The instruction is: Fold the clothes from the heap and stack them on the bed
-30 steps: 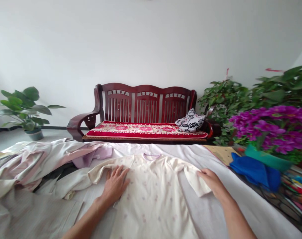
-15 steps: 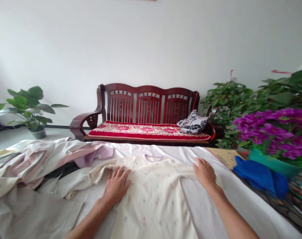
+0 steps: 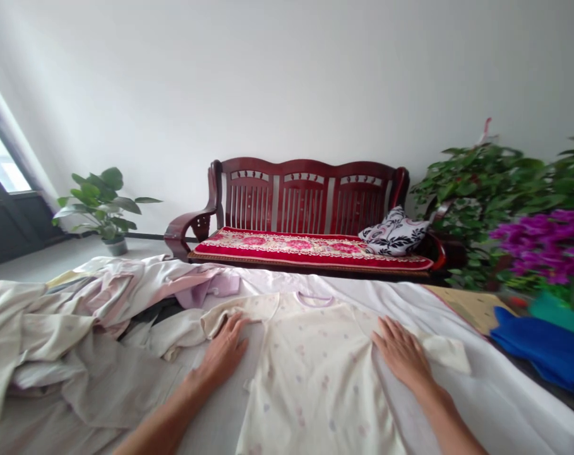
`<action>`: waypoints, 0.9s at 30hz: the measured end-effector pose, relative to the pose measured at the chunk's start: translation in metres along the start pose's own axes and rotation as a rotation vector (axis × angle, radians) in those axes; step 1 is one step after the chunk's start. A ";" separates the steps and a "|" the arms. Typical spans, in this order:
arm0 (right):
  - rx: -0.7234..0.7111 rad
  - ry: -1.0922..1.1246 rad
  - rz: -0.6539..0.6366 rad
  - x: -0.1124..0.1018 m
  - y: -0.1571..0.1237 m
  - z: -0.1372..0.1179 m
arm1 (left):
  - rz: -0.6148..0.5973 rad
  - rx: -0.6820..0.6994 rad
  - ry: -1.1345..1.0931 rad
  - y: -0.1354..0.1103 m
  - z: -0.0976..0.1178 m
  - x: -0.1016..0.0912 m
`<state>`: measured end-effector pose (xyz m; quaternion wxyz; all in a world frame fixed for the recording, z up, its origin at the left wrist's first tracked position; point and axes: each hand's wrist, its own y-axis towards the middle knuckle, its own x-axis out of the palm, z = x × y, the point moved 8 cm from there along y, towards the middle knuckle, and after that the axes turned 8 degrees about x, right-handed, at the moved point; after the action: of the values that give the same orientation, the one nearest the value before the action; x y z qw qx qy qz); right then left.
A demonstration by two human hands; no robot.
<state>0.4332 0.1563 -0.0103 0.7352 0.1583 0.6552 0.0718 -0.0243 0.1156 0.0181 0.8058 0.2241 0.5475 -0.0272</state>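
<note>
A cream top with small pastel flowers and a lilac neckline [image 3: 315,373] lies spread flat on a white sheet [image 3: 480,392]. My left hand [image 3: 225,354] rests flat and open on its left shoulder, near the left sleeve. My right hand [image 3: 400,354] lies flat and open on the right shoulder, beside the spread right sleeve [image 3: 445,352]. Neither hand holds anything.
A heap of pale and pinkish clothes [image 3: 69,322] lies at the left. A blue cloth [image 3: 542,344], a teal pot and purple flowers [image 3: 547,243] are at the right. Behind stand a dark red wooden bench [image 3: 305,215] with a patterned cushion, leafy plants and a potted plant [image 3: 104,205].
My right hand moved inward from the right sleeve onto the top's right shoulder, leaving the sleeve laid out flat. My left hand stayed in place. The view swung to the left.
</note>
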 end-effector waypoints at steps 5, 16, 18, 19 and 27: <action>0.173 -0.013 -0.112 0.000 0.002 0.015 | -0.021 0.054 0.062 -0.020 -0.035 -0.025; 0.363 0.093 0.030 -0.034 -0.005 0.043 | 0.100 -0.096 0.342 -0.018 -0.104 -0.077; 0.557 0.124 0.105 -0.045 -0.013 0.074 | 0.161 -0.124 0.322 -0.019 -0.097 -0.078; 0.661 0.135 0.112 -0.048 -0.017 0.090 | 0.193 -0.124 0.303 -0.018 -0.090 -0.077; 0.793 0.188 -0.186 -0.032 0.003 0.152 | -0.041 0.261 -0.093 -0.003 0.052 -0.012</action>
<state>0.5796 0.1277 0.0341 0.5575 0.3619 0.7080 -0.2387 0.0152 0.0900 0.0431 0.7937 0.3142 0.5057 -0.1253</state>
